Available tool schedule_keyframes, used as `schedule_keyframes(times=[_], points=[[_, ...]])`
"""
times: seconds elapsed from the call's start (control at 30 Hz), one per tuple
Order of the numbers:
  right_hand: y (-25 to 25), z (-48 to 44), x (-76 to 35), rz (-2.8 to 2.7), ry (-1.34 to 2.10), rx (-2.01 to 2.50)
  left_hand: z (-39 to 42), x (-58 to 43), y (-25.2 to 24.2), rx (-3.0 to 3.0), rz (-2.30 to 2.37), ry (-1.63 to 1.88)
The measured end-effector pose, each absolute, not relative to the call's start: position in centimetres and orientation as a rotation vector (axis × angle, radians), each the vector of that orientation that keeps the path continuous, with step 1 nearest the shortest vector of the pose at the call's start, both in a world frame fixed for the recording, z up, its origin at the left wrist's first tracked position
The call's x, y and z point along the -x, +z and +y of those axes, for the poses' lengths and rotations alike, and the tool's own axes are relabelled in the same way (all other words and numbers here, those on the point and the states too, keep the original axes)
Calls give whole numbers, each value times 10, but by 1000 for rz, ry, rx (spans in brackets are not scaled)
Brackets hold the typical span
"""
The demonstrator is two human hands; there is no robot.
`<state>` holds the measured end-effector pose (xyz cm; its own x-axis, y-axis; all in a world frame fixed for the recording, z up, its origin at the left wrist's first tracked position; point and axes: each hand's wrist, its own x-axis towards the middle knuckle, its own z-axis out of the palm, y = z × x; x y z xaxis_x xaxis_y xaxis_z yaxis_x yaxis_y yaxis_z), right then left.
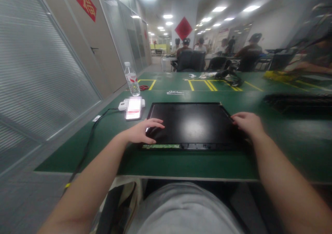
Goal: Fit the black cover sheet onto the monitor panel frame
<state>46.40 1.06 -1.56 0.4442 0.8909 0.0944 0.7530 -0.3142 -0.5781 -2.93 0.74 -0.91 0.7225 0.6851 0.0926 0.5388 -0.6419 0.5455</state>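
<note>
Left hand (144,130) and right hand (247,122) open, flat on black panel (193,123); capped water bottle (131,80) beyond.

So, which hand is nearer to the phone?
Left. The left hand lies beside the phone; the right hand is across the black panel, far from it.

One black display panel (193,125) lay on the one green surface (181,164), and a second dark panel (298,102) sat at the far right. Two grips showed: the left grip (141,132) and the right grip (247,123). There was one water bottle (131,79), one phone (133,108), one white charger (123,105), one black cable (88,144) and one pair of red scissors (143,87). Two red diamond signs hung, a door sign (86,2) and a pillar sign (183,28). At least five people sat behind, too blurred for an exact count.
</note>
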Motion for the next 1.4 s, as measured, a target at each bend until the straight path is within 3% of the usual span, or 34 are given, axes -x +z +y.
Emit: schedule_keyframes(times=[0.3, 0.6, 0.87, 1.1, 1.4], points=[[-20, 13, -468, -1370, 334, 2142, 6, 26, -9, -2389, 977, 403], [-11, 7, -460, -1292, 384, 2137, 17, 25, -21, -2292, 1432, 849], [-12, 12, -465, -1246, 214, 2168, 25, 29, -27, -2106, 1855, 644], [-27, 26, -475, -1356, 400, 2333, 27, 27, -29, -2169, 1897, 569], [-33, 26, -473, -1480, 324, 2340, 36, 35, -40, -2239, 1881, 523]])
